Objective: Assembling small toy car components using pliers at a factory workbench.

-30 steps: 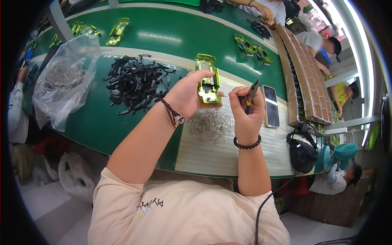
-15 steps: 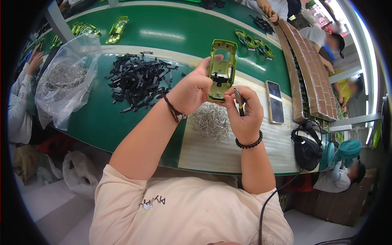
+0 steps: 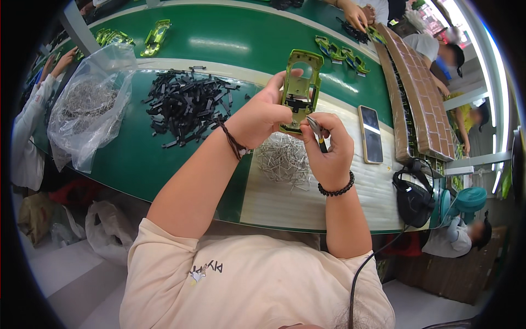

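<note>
My left hand (image 3: 262,119) is closed around a bright green toy car body shell (image 3: 299,85), held upright over the table with its hollow inside turned toward me. A black plastic strip (image 3: 299,105) lies across the inside of the shell. In my right hand (image 3: 335,151) is a pair of pliers (image 3: 315,128), its jaws close to the shell's lower right corner. I cannot tell whether the jaws touch it. Below my hands lies a heap of thin metal wire pieces (image 3: 284,160). Left of my left forearm is a pile of black plastic strips (image 3: 186,104).
A phone (image 3: 371,134) lies right of my right hand, with a black strapped device (image 3: 412,200) nearer the edge. A clear bag (image 3: 90,107) of metal wires stands left. More green shells (image 3: 156,38) rest across the green belt. Co-workers' hands (image 3: 355,15) show at the far side.
The shell has risen slightly, and my left fingers have shifted on it. The pliers have tilted against the lower corner. A co-worker's hand at the top has moved beside a green shell.
</note>
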The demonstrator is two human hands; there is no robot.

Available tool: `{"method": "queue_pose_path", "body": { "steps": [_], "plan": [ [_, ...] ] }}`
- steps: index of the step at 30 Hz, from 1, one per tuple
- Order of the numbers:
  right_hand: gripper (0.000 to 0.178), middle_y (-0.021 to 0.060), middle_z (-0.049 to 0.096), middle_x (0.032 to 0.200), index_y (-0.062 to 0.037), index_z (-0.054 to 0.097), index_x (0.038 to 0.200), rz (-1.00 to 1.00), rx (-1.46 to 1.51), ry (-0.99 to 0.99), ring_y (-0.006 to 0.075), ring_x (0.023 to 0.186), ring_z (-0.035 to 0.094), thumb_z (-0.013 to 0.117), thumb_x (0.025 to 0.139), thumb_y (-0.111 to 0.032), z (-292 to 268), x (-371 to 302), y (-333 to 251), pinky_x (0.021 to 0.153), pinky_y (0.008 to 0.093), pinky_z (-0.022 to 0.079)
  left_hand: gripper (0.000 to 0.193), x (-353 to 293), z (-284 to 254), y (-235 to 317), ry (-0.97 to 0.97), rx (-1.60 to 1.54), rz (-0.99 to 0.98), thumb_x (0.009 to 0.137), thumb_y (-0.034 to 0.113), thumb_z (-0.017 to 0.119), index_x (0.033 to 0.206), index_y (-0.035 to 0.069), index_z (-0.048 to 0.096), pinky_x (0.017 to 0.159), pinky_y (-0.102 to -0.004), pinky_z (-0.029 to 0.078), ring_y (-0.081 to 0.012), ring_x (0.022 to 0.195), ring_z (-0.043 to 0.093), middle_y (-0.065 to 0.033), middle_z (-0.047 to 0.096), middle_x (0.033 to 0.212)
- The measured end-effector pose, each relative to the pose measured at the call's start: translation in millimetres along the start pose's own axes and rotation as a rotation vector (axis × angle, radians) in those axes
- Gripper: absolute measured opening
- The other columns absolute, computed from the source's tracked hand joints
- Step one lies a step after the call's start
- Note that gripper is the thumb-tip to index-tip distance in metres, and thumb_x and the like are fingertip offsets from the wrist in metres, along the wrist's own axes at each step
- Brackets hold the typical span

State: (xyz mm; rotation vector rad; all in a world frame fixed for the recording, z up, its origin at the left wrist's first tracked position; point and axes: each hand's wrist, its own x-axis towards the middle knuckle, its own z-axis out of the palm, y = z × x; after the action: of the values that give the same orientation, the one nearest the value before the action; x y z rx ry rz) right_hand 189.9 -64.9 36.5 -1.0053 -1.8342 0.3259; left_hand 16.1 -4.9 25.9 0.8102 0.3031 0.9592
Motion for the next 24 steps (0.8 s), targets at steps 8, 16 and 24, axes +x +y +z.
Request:
{"method": "queue_pose_path", "body": {
  "steps": [8,16,24],
  "plan": [
    [0.030,0.0067,0.063,0.087,-0.0051,0.058,0.095,0.036,-0.053,-0.046,0.0241,0.074,0.055,0.070,0.072,0.010,1,0,-1,0.064,0.0328,0.046,0.077,0,4,-4,-0.009,0.219,0.026,0.088,-0.006,0.061,0.151,0.018,0.023,0.093,-0.0374,0.053,-0.0260,0.115,0.061,-0.0200,0.059,0.129],
    [0.032,0.0101,0.056,0.089,-0.0015,0.054,0.098,0.217,-0.237,0.084,0.0262,0.077,0.054,0.075,0.075,0.003,10,-1,0,0.067,0.0354,0.045,0.080,1,16,-11,0.058,0.443,0.048,0.087,-0.017,0.042,0.151,0.020,0.011,0.094,-0.0366,0.054,-0.0227,0.111,0.062,-0.0154,0.050,0.130],
    [0.049,0.0169,0.051,0.103,0.0043,0.047,0.108,0.413,-0.340,0.049,0.0317,0.090,0.057,0.077,0.081,-0.023,3,-4,12,0.075,0.0383,0.048,0.081,7,6,-31,0.217,0.496,0.249,0.089,-0.018,0.035,0.151,0.023,0.002,0.087,-0.0411,0.058,-0.0249,0.113,0.060,-0.0131,0.043,0.129]
  ]
}}
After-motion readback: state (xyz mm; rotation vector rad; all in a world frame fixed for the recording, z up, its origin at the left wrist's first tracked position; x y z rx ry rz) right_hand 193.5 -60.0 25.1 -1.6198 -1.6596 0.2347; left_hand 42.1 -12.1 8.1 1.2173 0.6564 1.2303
